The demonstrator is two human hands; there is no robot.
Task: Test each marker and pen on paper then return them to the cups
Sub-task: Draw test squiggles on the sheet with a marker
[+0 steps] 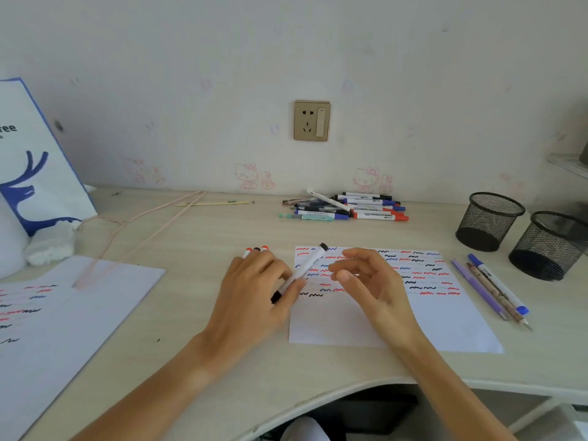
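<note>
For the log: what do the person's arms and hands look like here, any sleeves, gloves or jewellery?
Both forearms are bare up to the frame edge, with no sleeves showing. The left hand and right hand wear no gloves; no rings, watch or bracelet are visible on fingers or wrists.

White black-capped marker [304, 269] held slanting over squiggle-covered paper [445, 313]; pile of markers and pens [346, 206] behind; two upright mesh cups [490, 221] at right.

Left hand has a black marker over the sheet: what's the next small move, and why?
Probably pull its cap off with the right hand, which hangs open beside it. The left hand holds the marker across the test paper, apparently still capped, so it cannot write yet.
</note>
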